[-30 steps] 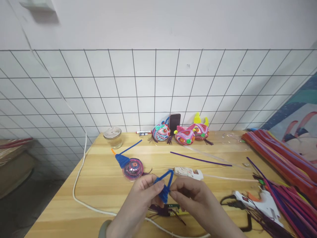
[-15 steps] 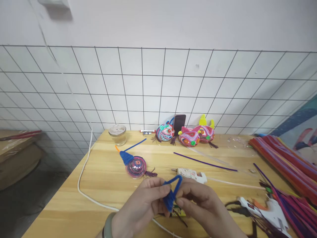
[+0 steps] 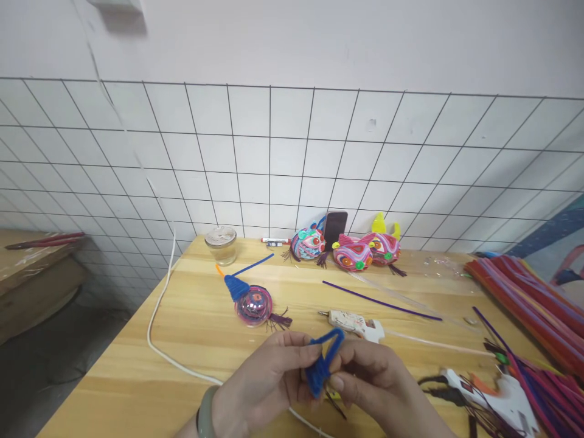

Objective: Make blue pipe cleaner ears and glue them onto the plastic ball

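The left hand (image 3: pixel 262 380) pinches a bent blue fuzzy stick (image 3: pixel 317 377) between its thumb and fingers, low over the near side of the bench (image 3: pixel 114 395). The right hand (image 3: pixel 381 377) has thumb and forefinger drawn together at the piece's right edge; whether they grip it firmly is hard to tell. A loop stands up from the blue wad, so the step in hand looks like bending or winding the stick into shape. The next move seems to call for a steady left pinch while the right fingers work the edge round.

Just beyond the hands lies a glue gun (image 3: pixel 354 323), its nozzle pointing left, near enough to be knocked. Something yellow (image 3: pixel 335 395) shows below the hands, mostly hidden. A white cord (image 3: pixel 180 367) runs beneath the left forearm. Farther left, a blue triangle (image 3: pixel 236 288) meets a round striped toy (image 3: pixel 254 305); a second glue gun (image 3: pixel 504 392) sits among dark wires to the right.
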Demonstrator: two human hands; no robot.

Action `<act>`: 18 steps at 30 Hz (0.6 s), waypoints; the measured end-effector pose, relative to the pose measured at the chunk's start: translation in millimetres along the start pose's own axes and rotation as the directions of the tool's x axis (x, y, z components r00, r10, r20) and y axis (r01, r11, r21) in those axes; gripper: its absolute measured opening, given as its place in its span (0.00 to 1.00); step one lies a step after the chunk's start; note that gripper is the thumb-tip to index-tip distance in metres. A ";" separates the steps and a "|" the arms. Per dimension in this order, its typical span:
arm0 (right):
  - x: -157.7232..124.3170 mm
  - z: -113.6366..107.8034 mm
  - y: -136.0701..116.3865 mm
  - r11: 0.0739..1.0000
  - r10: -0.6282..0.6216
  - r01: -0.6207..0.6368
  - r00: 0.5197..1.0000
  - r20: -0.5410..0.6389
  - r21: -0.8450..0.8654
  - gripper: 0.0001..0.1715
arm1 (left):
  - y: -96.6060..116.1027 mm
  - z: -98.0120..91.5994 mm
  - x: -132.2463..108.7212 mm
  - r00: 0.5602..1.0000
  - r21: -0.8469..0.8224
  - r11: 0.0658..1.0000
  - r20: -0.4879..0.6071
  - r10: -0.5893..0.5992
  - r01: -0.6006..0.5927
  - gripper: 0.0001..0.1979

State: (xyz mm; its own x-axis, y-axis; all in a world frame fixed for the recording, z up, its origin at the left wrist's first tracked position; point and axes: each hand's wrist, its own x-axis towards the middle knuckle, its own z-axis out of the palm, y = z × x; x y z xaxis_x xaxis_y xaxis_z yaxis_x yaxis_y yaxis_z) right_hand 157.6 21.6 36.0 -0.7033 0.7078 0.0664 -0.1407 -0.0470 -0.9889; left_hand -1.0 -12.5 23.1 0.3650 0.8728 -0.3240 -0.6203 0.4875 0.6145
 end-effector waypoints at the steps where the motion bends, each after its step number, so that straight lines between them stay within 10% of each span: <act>1: -0.2 0.6 -1.1 1.000 -0.008 0.008 1.000 0.007 -0.005 0.04 | 0.1 1.1 -0.3 1.000 0.006 1.000 0.009 -0.010 0.010 0.07; 18: -3.3 -3.0 9.9 0.993 0.016 -0.035 0.987 -0.160 -0.113 0.24 | -3.5 0.1 -1.8 0.980 -0.009 0.991 0.150 -0.132 0.135 0.10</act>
State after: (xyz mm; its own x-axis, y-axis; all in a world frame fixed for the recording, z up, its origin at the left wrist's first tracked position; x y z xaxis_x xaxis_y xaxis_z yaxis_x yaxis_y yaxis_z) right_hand 160.6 21.0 25.6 -0.5849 0.8107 0.0280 -0.0365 0.0082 -0.9993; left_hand 0.6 -15.8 21.5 0.5437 0.7872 -0.2910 -0.5716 0.6012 0.5584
